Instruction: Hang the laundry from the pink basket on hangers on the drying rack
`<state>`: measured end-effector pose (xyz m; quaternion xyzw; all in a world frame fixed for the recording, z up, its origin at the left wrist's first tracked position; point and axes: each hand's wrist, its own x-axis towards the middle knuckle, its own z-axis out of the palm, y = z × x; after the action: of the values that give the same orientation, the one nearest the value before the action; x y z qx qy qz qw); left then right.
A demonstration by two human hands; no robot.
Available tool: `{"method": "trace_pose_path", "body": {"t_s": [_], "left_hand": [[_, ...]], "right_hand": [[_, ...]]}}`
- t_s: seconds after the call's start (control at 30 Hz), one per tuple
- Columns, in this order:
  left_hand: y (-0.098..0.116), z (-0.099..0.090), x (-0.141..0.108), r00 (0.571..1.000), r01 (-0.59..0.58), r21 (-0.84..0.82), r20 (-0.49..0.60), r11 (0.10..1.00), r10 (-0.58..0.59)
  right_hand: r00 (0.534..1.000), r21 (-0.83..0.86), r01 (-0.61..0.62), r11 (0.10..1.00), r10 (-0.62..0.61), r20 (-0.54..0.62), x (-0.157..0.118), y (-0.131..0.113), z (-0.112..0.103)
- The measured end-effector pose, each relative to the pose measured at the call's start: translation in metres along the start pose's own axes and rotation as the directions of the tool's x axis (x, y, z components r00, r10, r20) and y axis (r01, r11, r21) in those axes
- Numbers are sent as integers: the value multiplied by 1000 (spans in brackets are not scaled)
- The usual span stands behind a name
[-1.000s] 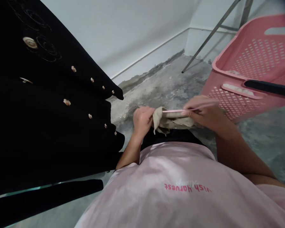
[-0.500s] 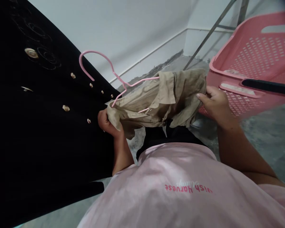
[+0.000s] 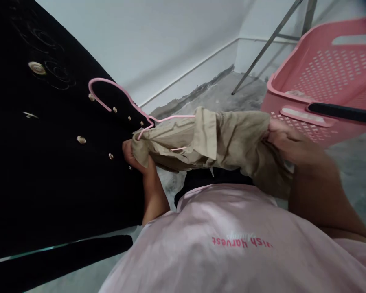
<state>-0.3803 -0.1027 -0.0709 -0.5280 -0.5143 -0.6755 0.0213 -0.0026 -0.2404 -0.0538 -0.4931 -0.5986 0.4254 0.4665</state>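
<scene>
A beige collared shirt (image 3: 231, 134) is stretched between my two hands in front of my waist. Inside its shoulders sits a pink clothes hanger (image 3: 130, 99), whose hook points up and to the left, clear of the cloth. My left hand (image 3: 132, 154) is closed on the shirt's left end, its fingers partly hidden by the fabric. Bunched cloth at the right end is pinched in my right hand (image 3: 288, 140), which is slightly blurred. Loose fabric hangs below that hand, over my forearm.
A long black garment with gold buttons (image 3: 81, 140) fills the left side, close to my left hand. At the right stands a pink laundry basket (image 3: 292, 95) with a black handle. Behind are a metal leg (image 3: 266, 47), a white wall (image 3: 170, 36) and grey concrete floor (image 3: 222, 91).
My right hand has moved right and slightly down, pulling the shirt's right end out straighter. The hanger and my left hand have shifted a little left, the hook sinking lower.
</scene>
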Motion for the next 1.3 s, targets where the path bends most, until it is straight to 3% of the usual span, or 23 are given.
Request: {"method": "trace_pose_path", "body": {"t_s": [0.1,0.17,0.27,0.4,0.47,0.57,0.63,0.77,0.93,1.03,1.1,1.17,1.23,1.3], "left_hand": [[4,-2,-3,996,-78,-70,-42,995,75],[5,-4,-4,997,-74,-87,-1,993,74],[7,-8,-7,990,-109,-94,74,990,116],[13,-9,-12,970,-187,-120,135,975,203],[14,-8,-14,961,-202,-134,165,970,223],[12,-8,-16,943,-221,-151,219,964,250],[9,-9,-15,930,-222,-153,263,963,256],[11,-13,-15,870,-179,-218,421,959,258],[25,-16,-21,759,92,-294,639,951,124],[31,-14,-25,779,161,-283,624,945,54],[32,-12,-26,814,157,-285,579,946,39],[32,-10,-26,834,158,-281,551,947,24],[32,-9,-26,834,167,-253,551,953,0],[32,-8,-27,805,154,-220,594,963,7]], "right_hand": [[997,155,-67,986,74,-39,14,17,6],[993,244,-110,964,118,-18,17,22,4],[980,276,-161,947,121,158,13,20,-4],[894,208,-152,966,44,446,6,8,-9],[855,139,-159,977,66,514,6,2,-9],[837,79,-173,982,104,538,7,0,-7],[861,91,-180,979,112,497,7,2,-6],[945,148,-188,971,138,295,6,6,-2],[997,-1,-47,999,47,60,5,4,2],[997,-103,71,992,-74,-25,5,2,3],[978,-178,183,967,-198,-68,6,1,5],[930,-259,320,911,-354,-97,7,1,8],[854,-322,405,856,-480,-201,10,2,11],[752,-360,416,835,-539,-381,13,6,13]]}}
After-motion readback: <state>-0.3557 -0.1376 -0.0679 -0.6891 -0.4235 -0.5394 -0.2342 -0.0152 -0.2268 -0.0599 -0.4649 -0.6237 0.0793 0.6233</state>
